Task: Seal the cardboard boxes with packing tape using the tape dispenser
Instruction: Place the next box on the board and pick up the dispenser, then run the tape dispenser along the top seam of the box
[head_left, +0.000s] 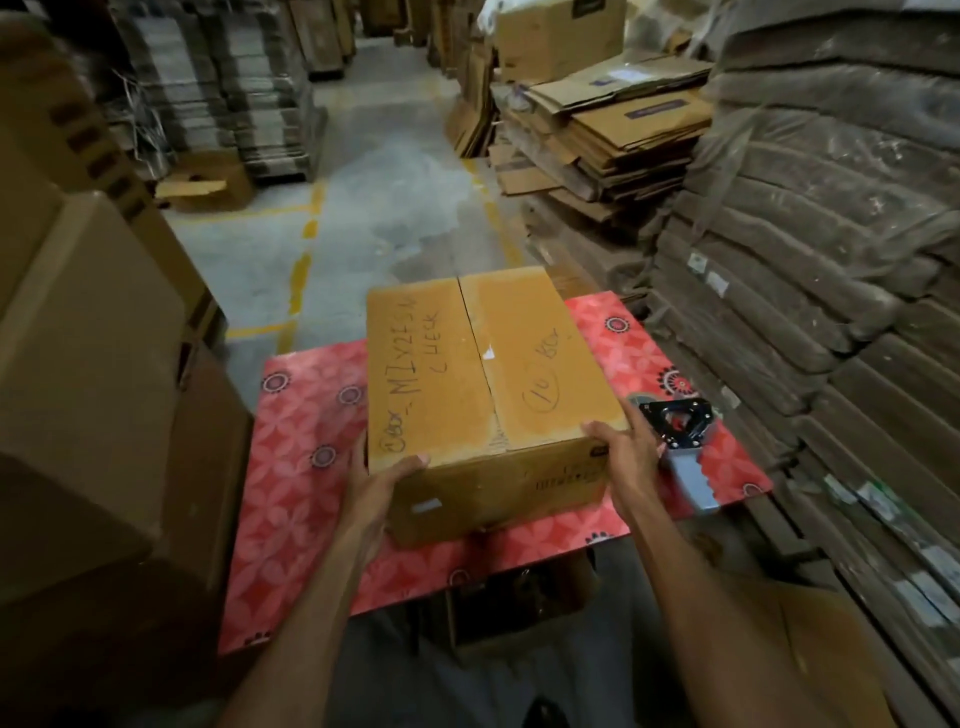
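Observation:
A brown cardboard box (483, 374) with handwriting on its closed top flaps stands on a red patterned board (301, 467). My left hand (376, 480) grips the box's near left corner, thumb on the top edge. At the near right corner my right hand (626, 452) holds the box, thumb on top and fingers along the side. A tape dispenser (683, 447) with a black metal frame and grey handle lies on the board just right of my right hand.
A tall stack of large boxes (88, 364) stands at the left. Piles of flattened cardboard (810, 270) line the right side. A concrete aisle (384, 171) with yellow lines runs ahead. An open box (514, 603) sits under the board.

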